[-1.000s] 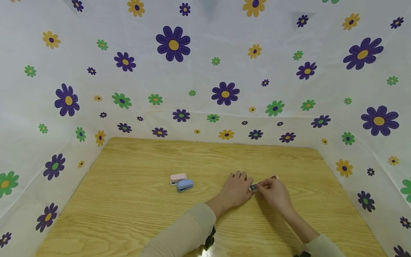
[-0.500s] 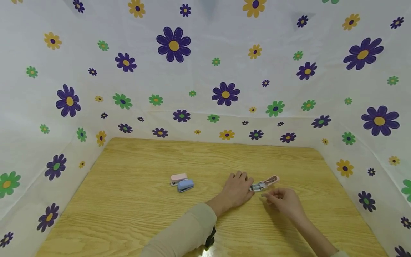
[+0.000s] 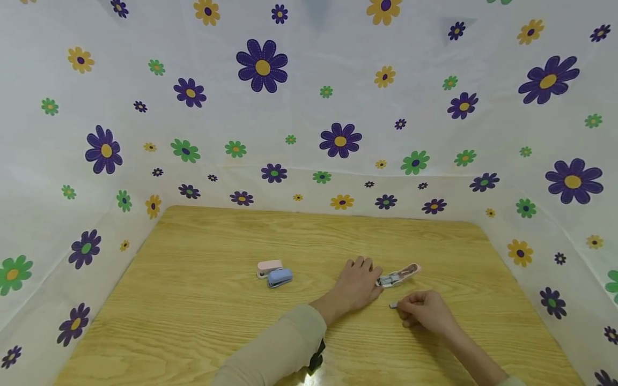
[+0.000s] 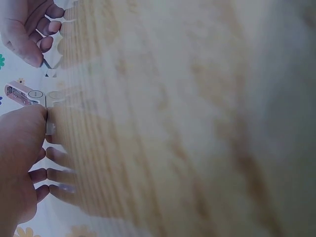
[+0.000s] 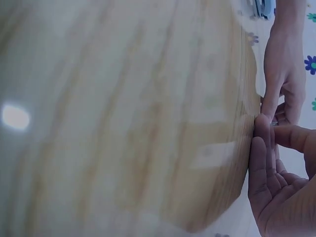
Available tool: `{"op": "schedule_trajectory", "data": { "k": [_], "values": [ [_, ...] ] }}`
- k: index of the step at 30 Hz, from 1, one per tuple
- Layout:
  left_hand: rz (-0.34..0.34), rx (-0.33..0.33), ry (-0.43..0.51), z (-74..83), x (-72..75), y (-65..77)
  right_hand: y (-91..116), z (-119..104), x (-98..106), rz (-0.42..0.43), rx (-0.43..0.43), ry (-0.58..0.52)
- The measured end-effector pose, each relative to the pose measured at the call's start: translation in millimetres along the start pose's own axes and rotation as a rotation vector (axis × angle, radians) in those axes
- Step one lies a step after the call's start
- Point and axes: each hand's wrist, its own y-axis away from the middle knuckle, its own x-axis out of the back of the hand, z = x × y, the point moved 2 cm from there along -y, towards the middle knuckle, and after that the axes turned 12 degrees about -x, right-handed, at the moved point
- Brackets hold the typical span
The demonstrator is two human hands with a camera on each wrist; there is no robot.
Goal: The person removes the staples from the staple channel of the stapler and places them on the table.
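Since the earlier frame the right hand (image 3: 427, 311) has drawn back from the stapler (image 3: 390, 279) toward the person; the left hand (image 3: 357, 283) stays put. The right hand pinches a small grey strip (image 3: 393, 305), whose free end points left; I can't tell whether it touches the counter (image 3: 217, 321). The left hand holds the stapler's left end, its exact grip hidden. The stapler lies spread open on the counter, long axis slanting away to the right, touching the left hand and just beyond and left of the right hand, apart from it.
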Motion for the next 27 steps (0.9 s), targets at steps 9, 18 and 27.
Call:
{"op": "schedule_trajectory", "data": {
  "k": [9, 18, 27],
  "values": [
    [0.0, -0.001, 0.007, -0.6, 2.2, 1.1, -5.9, 2.4, 0.9, -0.017, -0.004, 0.03],
    [-0.023, -0.028, 0.023, -7.9, 1.7, 4.9, -4.2, -2.1, 1.8, 0.035, 0.034, 0.07],
    [-0.028, -0.09, 0.038, -16.0, 3.8, 43.7, 4.0, -19.4, -5.8, 0.114, 0.16, 0.148]
  ]
}}
